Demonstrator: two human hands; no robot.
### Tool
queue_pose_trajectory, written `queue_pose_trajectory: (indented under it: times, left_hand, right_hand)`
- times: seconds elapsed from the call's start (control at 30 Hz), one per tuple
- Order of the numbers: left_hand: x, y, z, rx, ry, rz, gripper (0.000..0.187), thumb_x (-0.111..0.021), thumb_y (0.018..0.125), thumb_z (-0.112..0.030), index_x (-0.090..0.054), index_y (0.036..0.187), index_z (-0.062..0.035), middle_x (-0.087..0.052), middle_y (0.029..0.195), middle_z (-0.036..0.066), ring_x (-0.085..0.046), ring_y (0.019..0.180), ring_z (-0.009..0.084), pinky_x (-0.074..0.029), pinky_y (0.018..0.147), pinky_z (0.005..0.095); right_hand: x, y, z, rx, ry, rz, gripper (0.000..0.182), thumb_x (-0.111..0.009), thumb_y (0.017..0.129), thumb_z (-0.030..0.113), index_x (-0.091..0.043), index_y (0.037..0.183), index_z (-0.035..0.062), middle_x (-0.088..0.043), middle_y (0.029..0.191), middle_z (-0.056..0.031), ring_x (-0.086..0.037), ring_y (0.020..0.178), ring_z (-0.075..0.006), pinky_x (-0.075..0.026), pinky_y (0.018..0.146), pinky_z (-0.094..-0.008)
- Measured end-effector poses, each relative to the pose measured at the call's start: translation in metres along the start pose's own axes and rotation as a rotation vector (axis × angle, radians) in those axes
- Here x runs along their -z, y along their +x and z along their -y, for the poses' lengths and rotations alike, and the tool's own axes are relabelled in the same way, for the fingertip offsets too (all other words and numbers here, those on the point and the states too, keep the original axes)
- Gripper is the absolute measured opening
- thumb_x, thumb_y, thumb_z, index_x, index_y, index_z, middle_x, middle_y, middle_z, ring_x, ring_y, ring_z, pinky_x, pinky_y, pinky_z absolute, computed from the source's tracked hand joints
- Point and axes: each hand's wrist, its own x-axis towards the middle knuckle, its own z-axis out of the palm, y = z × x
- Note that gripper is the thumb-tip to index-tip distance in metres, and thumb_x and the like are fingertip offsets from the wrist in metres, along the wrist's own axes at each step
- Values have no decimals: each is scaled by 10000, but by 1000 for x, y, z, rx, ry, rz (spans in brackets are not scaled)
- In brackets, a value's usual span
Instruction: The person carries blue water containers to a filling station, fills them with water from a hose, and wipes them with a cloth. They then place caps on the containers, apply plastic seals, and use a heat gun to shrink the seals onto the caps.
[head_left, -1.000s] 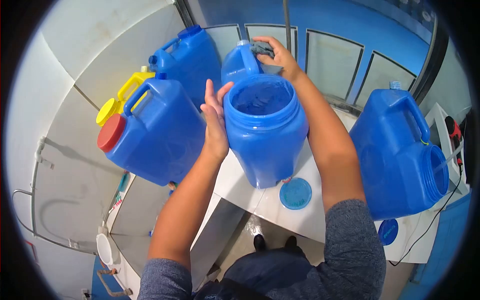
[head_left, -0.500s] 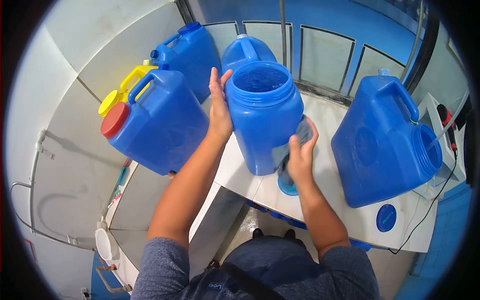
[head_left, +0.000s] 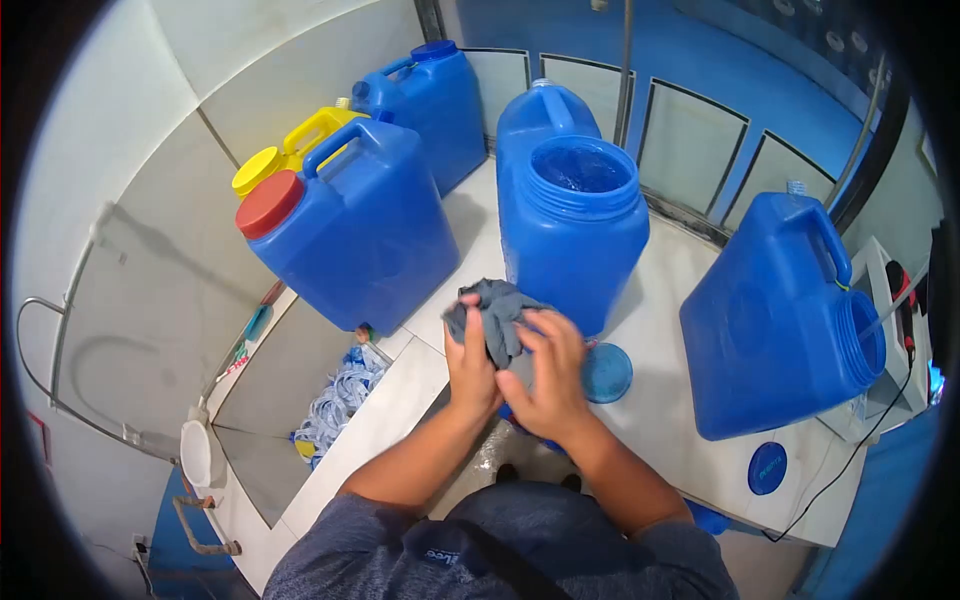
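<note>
In front of my body, a crumpled grey cloth (head_left: 495, 318) is bunched between my two hands. My left hand (head_left: 470, 365) grips it from the left, thumb up. My right hand (head_left: 548, 375) holds its other side with curled fingers. Just beyond stands a blue water jug (head_left: 585, 250), upright, its wide mouth uncapped and water visible inside. Neither hand touches the jug. A round blue lid (head_left: 607, 373) lies on the counter by its base, right of my right hand.
A red-capped blue jug (head_left: 355, 225), a yellow jug (head_left: 325, 130) and another blue jug (head_left: 430, 110) stand left. At right are an uncapped blue jug (head_left: 770, 320) with a tube in its mouth, a blue cap (head_left: 768, 468) and a black cord (head_left: 850, 470). Plastic strips (head_left: 340, 405) lie below left.
My left hand has let go of the open jug and come down to the cloth. My right hand has drawn the cloth away from the jug's side. The view has shifted.
</note>
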Motion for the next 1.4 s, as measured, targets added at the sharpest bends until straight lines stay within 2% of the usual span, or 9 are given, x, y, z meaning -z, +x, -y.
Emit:
queue_pose_trajectory:
  times: [0.13,0.37,0.43,0.53,0.67,0.9,1.07,1.27,1.4]
  left_hand:
    - [-13,90,-2,-604,479,-140,461,-642,965,-151,-428,1351,-19,-578,1172,94,-573,1053,168,-475,926,317]
    - [-70,282,-40,-998,675,-185,240,-719,920,-160,-646,1089,-7,-650,1039,75,-616,903,132,-504,822,279]
    - [-92,308,-38,-845,569,-62,294,-698,908,-252,-678,1109,-39,-631,1201,180,-585,1118,312,-450,975,396]
    - [-90,309,-29,-1048,987,472,322,-607,981,-301,-679,1173,-53,-590,1330,147,-552,1193,256,-399,1056,392]
    - [-46,280,-24,-777,864,448,341,-571,986,-316,-659,1225,-90,-542,1385,175,-491,1271,295,-346,1107,418]
    - [68,146,117,160,156,92,446,-490,1027,-287,-397,1388,-44,-523,1049,29,-534,911,126,-464,804,299]
    - [26,57,81,-8,119,74,317,-525,988,-251,-462,1241,-70,-555,1180,91,-564,1032,166,-473,856,341]
    - [-1,220,18,-235,268,139,354,-526,1031,-277,-525,1267,-14,-605,1196,129,-621,1053,201,-530,902,364]
    - [-24,264,21,-64,320,598,390,-520,1024,-258,-515,1336,-25,-638,1229,140,-650,1073,223,-577,846,372]
  right_hand:
    - [39,10,-54,-120,-229,-316,463,-641,883,257,-520,1233,-21,-454,1350,-251,-465,1237,-400,-343,1082,-492]
    - [1,35,-140,-48,20,-522,736,-419,1032,478,-191,1440,-91,-365,1416,-275,-427,1293,-348,-324,1097,-469]
    - [-5,35,-145,-12,-30,-579,802,-378,1021,561,-181,1451,-86,-360,1407,-268,-422,1298,-347,-328,1095,-464]
    - [-7,32,-151,-24,42,-608,814,-373,1013,585,-197,1451,-79,-357,1400,-259,-426,1294,-341,-337,1093,-453]
    - [-10,27,-155,-42,52,-585,836,-370,1002,609,-209,1452,-77,-348,1403,-254,-427,1295,-333,-348,1090,-447]
    - [-3,21,-156,-106,-36,-593,838,-460,983,588,-308,1427,-107,-382,1437,-286,-411,1317,-409,-301,1128,-481]
    - [12,28,-145,-25,-117,-586,791,-534,976,522,-317,1432,-86,-400,1424,-306,-420,1306,-444,-321,1122,-486]
    - [53,12,-87,-181,-182,-417,638,-589,985,354,-365,1419,-56,-381,1472,-275,-437,1314,-408,-349,1117,-472]
    - [142,-55,-13,-360,-72,-3,265,-683,898,169,-682,1155,104,-715,1090,-83,-687,946,-258,-536,843,-386]
